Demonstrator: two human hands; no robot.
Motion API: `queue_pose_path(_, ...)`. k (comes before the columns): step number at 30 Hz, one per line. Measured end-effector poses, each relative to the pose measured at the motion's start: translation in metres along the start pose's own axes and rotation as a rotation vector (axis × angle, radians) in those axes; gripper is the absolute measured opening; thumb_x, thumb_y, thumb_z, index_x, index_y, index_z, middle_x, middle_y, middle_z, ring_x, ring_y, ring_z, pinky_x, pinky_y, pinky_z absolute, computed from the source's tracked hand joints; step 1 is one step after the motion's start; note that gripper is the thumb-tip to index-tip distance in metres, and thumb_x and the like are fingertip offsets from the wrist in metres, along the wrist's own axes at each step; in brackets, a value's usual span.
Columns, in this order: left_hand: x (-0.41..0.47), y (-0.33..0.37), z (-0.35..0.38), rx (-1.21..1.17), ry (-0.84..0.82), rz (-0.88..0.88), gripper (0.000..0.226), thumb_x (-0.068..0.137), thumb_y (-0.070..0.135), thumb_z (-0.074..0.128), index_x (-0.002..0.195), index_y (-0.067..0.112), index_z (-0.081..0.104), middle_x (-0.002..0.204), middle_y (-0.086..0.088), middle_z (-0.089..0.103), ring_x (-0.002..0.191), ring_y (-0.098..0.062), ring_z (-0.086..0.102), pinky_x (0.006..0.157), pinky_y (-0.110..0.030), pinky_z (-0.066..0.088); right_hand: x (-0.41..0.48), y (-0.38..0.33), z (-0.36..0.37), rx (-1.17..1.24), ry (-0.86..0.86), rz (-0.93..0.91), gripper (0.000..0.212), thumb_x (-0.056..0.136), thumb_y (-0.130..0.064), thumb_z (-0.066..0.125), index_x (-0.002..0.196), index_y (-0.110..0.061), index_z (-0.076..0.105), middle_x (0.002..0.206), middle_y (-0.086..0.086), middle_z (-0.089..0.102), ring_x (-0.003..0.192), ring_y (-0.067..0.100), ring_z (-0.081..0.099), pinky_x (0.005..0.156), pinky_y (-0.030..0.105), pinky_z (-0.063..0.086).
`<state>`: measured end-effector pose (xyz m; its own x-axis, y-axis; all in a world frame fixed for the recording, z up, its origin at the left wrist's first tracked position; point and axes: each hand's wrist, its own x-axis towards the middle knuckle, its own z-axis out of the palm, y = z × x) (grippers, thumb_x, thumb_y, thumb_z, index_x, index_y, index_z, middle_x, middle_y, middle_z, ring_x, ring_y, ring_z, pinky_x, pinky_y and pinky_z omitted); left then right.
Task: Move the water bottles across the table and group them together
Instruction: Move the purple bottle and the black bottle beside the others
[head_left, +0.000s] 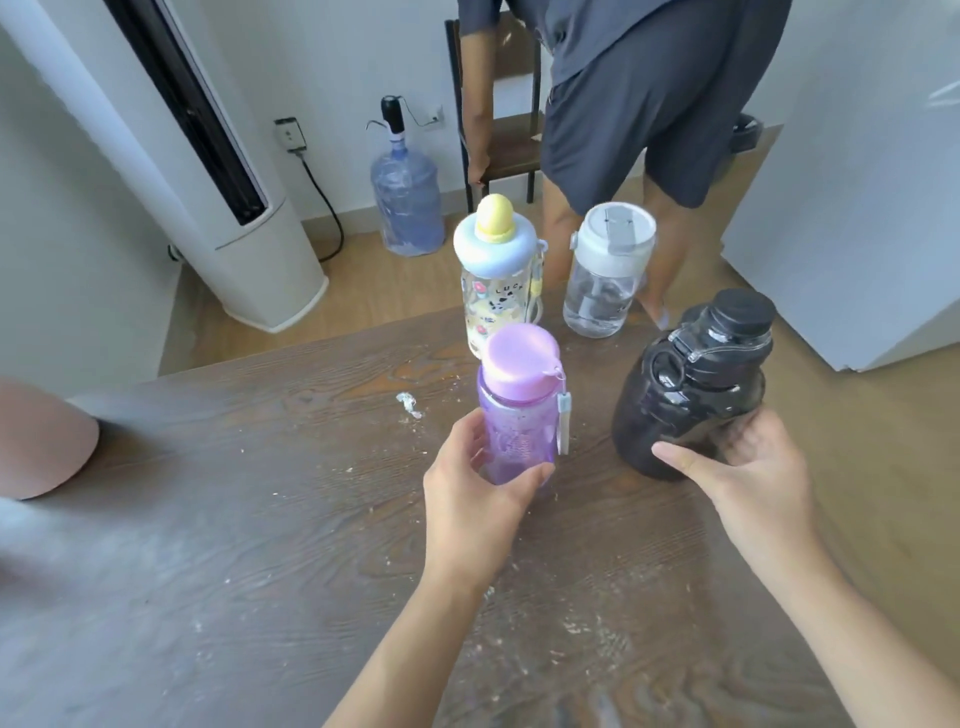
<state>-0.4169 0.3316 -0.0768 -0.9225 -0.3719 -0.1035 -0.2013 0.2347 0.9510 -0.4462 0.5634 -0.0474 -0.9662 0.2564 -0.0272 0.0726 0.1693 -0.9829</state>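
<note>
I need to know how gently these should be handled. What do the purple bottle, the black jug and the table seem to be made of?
Purple bottle: likely translucent plastic; light passes through its tinted wall, and the lid looks matte. Black jug: probably dark, glossy plastic, with highlights on its shoulder and a moulded handle. Table: wood or wood-look laminate, with visible grain and a dull finish.
</note>
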Motion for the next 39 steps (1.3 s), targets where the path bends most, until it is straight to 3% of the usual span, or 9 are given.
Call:
queue_pose_path(6, -0.002, -0.007, 0.005, 0.015, -0.024, -0.015, 0.072, 0.068, 0.019, 0.101, 0.132, 0.027, 0.070, 0.121, 0.013, 0.081, 0.111, -0.006, 0.077, 0.102, -0.034, 0.062, 0.002, 0.008, -0.003, 0.006, 0.002, -0.011, 0.061, 0.069, 0.014, 0.085, 0.099, -0.031, 0.058, 0.088, -0.037, 0.074, 0.086, -0.017, 0.069, 0.076, 0.003, 0.050)
queue_pose_path(10, -0.003, -0.009, 0.005, 0.046, -0.046, 0.011, 0.073, 0.069, 0.023, 0.100, 0.135, 0.029, 0.067, 0.125, 0.013, 0.079, 0.117, -0.009, 0.075, 0.106, -0.039, 0.060, -0.001, 0.016, -0.004, -0.054, 0.005, -0.020, 0.057, 0.070, 0.000, 0.090, 0.102, -0.037, 0.060, 0.102, -0.029, 0.076, 0.102, -0.005, 0.070, 0.091, 0.018, 0.051)
queue_pose_path(16, -0.012, -0.012, -0.018, 0.004, -0.118, -0.011, 0.089, 0.073, 0.022, 0.101, 0.151, 0.029, 0.060, 0.146, 0.017, 0.067, 0.131, 0.001, 0.065, 0.113, -0.023, 0.050, -0.031, 0.018, -0.016, -0.071, 0.078, 0.052, 0.057, 0.079, -0.001, 0.084, 0.129, -0.015, 0.061, 0.123, -0.001, 0.069, 0.119, 0.013, 0.067, 0.100, 0.021, 0.053)
queue_pose_path(19, -0.021, -0.024, -0.048, -0.018, -0.084, -0.057, 0.069, 0.077, 0.021, 0.098, 0.139, 0.029, 0.069, 0.133, 0.015, 0.073, 0.114, 0.016, 0.068, 0.107, -0.015, 0.053, -0.066, 0.019, -0.011, -0.100, 0.190, 0.124, 0.054, 0.082, -0.005, 0.083, 0.131, -0.007, 0.061, 0.122, 0.011, 0.069, 0.113, 0.028, 0.068, 0.086, 0.029, 0.056)
queue_pose_path(21, -0.027, -0.035, -0.074, -0.021, -0.030, -0.092, 0.049, 0.080, 0.020, 0.096, 0.124, 0.030, 0.077, 0.121, 0.013, 0.081, 0.109, 0.008, 0.075, 0.108, -0.027, 0.059, -0.089, 0.019, 0.007, -0.091, 0.190, 0.149, 0.043, 0.082, -0.004, 0.082, 0.122, -0.006, 0.064, 0.110, 0.016, 0.072, 0.104, 0.036, 0.070, 0.079, 0.041, 0.059)
queue_pose_path(27, -0.041, -0.071, -0.176, 0.033, 0.157, -0.163, 0.029, 0.083, 0.022, 0.093, 0.108, 0.032, 0.083, 0.100, 0.011, 0.085, 0.095, -0.011, 0.081, 0.093, -0.027, 0.062, -0.144, 0.012, 0.114, -0.112, -0.120, 0.153, 0.032, 0.079, -0.001, 0.083, 0.102, -0.018, 0.069, 0.097, 0.007, 0.076, 0.078, 0.004, 0.070, 0.082, 0.038, 0.059)
queue_pose_path(31, -0.059, -0.094, -0.261, 0.098, 0.275, -0.190, 0.028, 0.084, 0.019, 0.092, 0.102, 0.036, 0.081, 0.092, 0.011, 0.083, 0.087, 0.004, 0.077, 0.077, -0.003, 0.055, -0.178, -0.002, 0.200, -0.111, -0.364, 0.173, 0.032, 0.078, 0.002, 0.083, 0.100, -0.019, 0.071, 0.097, 0.003, 0.079, 0.085, 0.010, 0.075, 0.081, 0.042, 0.060)
queue_pose_path(35, -0.088, -0.119, -0.350, 0.100, 0.420, -0.278, 0.027, 0.083, 0.025, 0.092, 0.101, 0.041, 0.081, 0.088, 0.008, 0.083, 0.081, 0.001, 0.076, 0.078, -0.020, 0.059, -0.224, -0.020, 0.284, -0.186, -0.555, 0.109, 0.031, 0.078, -0.004, 0.084, 0.100, -0.023, 0.073, 0.097, -0.003, 0.080, 0.088, 0.008, 0.075, 0.080, 0.030, 0.058)
queue_pose_path(39, -0.122, -0.141, -0.428, 0.114, 0.551, -0.331, 0.027, 0.084, 0.023, 0.091, 0.099, 0.041, 0.079, 0.086, 0.019, 0.077, 0.070, 0.002, 0.069, 0.065, -0.006, 0.049, -0.272, -0.032, 0.361, -0.275, -0.711, -0.012, 0.032, 0.077, -0.007, 0.086, 0.098, -0.027, 0.073, 0.096, -0.007, 0.078, 0.087, 0.004, 0.073, 0.073, 0.021, 0.056)
